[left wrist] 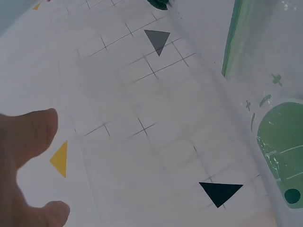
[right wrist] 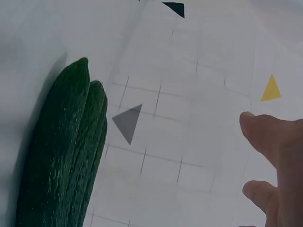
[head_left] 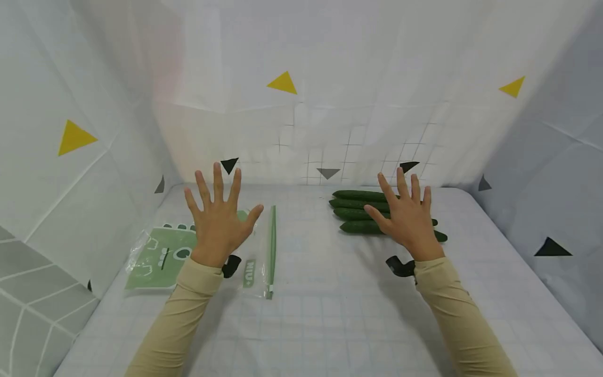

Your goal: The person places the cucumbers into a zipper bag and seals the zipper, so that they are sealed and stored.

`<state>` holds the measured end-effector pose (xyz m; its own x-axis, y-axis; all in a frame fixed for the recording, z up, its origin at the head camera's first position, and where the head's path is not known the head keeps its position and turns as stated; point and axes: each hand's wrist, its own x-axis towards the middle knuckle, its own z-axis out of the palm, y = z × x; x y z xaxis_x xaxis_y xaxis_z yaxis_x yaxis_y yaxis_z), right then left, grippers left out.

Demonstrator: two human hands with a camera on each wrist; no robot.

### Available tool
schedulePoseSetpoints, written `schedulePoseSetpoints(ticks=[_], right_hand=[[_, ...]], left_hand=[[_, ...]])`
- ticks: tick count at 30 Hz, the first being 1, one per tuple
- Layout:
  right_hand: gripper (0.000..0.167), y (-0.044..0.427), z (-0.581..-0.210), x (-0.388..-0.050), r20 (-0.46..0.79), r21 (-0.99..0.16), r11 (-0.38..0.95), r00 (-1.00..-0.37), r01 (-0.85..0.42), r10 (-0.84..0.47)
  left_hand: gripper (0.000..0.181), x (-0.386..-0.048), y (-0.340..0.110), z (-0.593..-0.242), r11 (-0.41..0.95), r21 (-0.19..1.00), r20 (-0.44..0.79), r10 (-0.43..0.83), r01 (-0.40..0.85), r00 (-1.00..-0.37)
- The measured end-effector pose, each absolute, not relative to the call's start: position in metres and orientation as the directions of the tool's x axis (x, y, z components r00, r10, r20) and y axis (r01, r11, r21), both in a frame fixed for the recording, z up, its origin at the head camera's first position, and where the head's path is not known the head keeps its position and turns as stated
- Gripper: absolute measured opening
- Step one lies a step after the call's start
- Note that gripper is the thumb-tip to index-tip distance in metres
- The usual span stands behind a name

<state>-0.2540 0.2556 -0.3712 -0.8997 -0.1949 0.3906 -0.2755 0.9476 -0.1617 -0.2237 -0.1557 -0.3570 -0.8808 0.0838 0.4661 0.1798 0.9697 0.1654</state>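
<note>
Head view: we see the left hand (head_left: 218, 225) spread wide and holding nothing, raised in front of the bag (head_left: 160, 262), which lies flat at the left of the table (head_left: 320, 319), its green zip strip (head_left: 272, 246) toward the middle. We find the right hand (head_left: 407, 220) equally spread and bare, hiding part of four cucumbers (head_left: 360, 214) laid side by side near the back wall (head_left: 353, 63). Left wrist view: we see part of the left hand at the left edge, apart from the bag. Right wrist view: we see the cucumbers at left and the right hand at the opposite edge, not touching them.
</note>
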Motion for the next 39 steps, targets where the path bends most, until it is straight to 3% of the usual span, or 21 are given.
schedulePoseSetpoints(ticks=[8,16,23,31,39], right_hand=[[0.083,0.234,-0.377,-0.260,0.388,-0.185,0.913,-0.881,-0.363,-0.271],[0.079,0.193,-0.393,-0.268,0.362,-0.215,0.840,-0.840,-0.498,-0.405],[0.075,0.160,-0.411,-0.277,0.300,-0.341,0.747,-0.820,-0.570,-0.488],[0.069,0.130,-0.428,-0.282,0.237,-0.427,0.663,-0.783,-0.615,-0.575],[0.066,0.107,-0.440,-0.290,0.167,-0.497,0.597,-0.744,-0.630,-0.647]], left_hand=[[0.092,-0.219,-0.149,-0.358,0.953,0.241,0.373,0.083,0.183,-0.924],[0.081,-0.215,-0.141,-0.398,0.898,0.306,0.381,0.190,0.317,-0.905],[0.071,-0.212,-0.137,-0.417,0.911,0.344,0.233,0.154,0.229,-0.960],[0.083,-0.213,-0.134,-0.432,0.933,0.334,0.040,0.125,0.131,-0.991],[0.086,-0.216,-0.133,-0.439,0.929,0.341,0.037,0.140,0.144,-0.989]])
